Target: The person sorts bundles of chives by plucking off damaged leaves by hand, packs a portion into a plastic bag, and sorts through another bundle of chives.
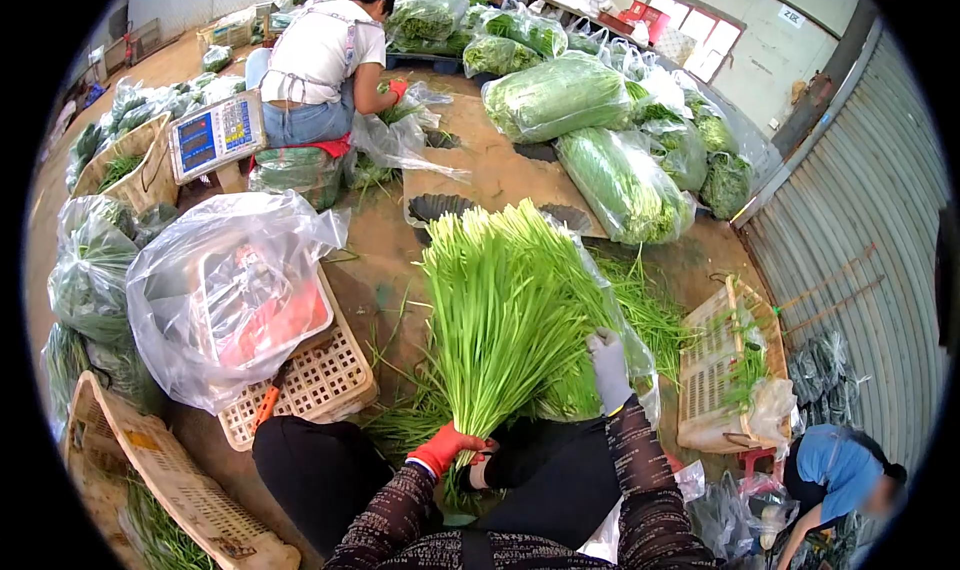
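Upwards from the left hand (447, 449) fans a big bundle of green stalks (500, 320), its narrow base gripped in closed, red-gloved fingers. Left of that hand sits a perforated crate (345, 370), then an orange-handled tool (267, 407). The grey-gloved right hand (608, 365), partly curled, is beside the bundle; its grip is unclear.

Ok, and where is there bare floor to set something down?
Bare floor shows between the bagged greens and the slatted crate on the right; a narrower strip lies left of the chive bunch. Around the left hand, loose leaves crowd it.
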Tool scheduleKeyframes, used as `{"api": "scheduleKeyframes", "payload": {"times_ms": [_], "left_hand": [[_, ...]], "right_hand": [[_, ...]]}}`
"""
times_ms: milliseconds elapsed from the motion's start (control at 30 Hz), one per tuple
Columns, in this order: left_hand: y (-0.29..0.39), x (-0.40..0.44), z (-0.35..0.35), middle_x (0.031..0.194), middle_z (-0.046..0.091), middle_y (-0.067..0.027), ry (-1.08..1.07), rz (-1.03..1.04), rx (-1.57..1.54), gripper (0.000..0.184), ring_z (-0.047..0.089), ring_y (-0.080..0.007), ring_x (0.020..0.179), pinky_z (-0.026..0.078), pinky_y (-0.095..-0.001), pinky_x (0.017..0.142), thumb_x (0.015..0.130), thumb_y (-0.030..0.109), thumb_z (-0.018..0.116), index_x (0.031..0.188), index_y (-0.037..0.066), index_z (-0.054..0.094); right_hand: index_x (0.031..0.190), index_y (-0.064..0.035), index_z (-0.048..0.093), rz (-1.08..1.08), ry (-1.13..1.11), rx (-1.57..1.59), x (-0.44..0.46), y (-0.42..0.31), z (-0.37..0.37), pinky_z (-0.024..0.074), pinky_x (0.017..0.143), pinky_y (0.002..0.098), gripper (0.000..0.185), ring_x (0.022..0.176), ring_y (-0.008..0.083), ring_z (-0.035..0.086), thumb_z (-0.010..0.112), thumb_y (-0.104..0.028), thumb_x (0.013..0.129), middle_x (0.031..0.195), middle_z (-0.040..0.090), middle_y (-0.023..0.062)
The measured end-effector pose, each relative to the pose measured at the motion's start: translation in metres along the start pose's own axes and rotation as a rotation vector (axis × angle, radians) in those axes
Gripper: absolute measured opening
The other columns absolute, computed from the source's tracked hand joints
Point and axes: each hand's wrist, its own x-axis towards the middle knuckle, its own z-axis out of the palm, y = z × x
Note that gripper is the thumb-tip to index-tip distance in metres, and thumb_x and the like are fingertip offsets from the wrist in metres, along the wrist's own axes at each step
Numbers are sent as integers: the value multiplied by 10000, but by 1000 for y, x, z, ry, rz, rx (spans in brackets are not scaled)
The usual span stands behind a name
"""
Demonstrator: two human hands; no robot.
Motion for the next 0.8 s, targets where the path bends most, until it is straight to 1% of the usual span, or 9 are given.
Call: {"api": "scheduleKeyframes", "payload": {"times_ms": [67,100,133,167,300,400,467,700,800], "left_hand": [[-6,3,-3,911,623,-151,-11,-37,20,387,627,-206,618,536,-301,537,710,-33,621,1080,-22,506],[-7,4,-3,919,621,-147,-18,-40,2,440,636,-223,706,544,-298,553,703,-47,621,1121,-8,491],[-8,5,-4,926,619,-143,-23,-41,-16,493,645,-241,794,551,-295,569,696,-61,621,1163,6,477],[-13,10,-12,926,621,-144,-65,-62,-5,494,644,-249,814,552,-305,571,697,-58,623,1164,5,475],[-12,11,-12,927,624,-146,-37,-56,16,487,641,-252,825,553,-314,581,701,-50,628,1162,3,479],[-6,6,-7,947,622,-149,-63,-57,19,486,637,-250,841,559,-327,599,700,-52,635,1159,2,484],[-5,5,-6,961,619,-147,-36,-50,26,481,636,-245,845,564,-332,617,696,-58,634,1152,2,492],[-7,7,-1,931,615,-129,5,-37,44,476,634,-241,827,564,-328,613,683,-82,611,1137,3,497],[-4,6,4,913,611,-123,5,-39,78,472,633,-235,807,560,-317,599,680,-91,603,1130,4,495]], "right_hand": [[1144,58,479,29,-27,27,5,12,-5,457,712,259,381,812,148,563,569,-165,849,999,595,109],[1126,42,489,15,-26,88,3,9,-4,450,656,237,353,771,113,550,562,-168,852,956,590,83],[1126,42,489,21,-22,87,0,4,-5,450,656,237,353,771,113,550,562,-168,852,956,590,83],[1123,40,491,74,-35,126,-1,-1,-5,451,650,239,348,758,115,548,561,-169,853,930,587,76],[1112,33,494,157,-109,212,3,-14,3,445,608,238,338,699,103,530,553,-178,856,858,583,52],[1086,21,503,62,-67,106,33,38,14,430,572,224,313,666,88,516,547,-186,855,840,593,46],[1068,13,509,75,-41,102,44,57,19,424,561,219,294,655,85,511,545,-188,855,837,595,46],[999,-14,540,189,-40,175,34,44,13,413,544,211,229,636,88,506,548,-188,850,825,603,46],[994,-15,546,159,-73,141,29,39,14,415,549,213,234,646,94,513,550,-200,850,830,610,50]]}}
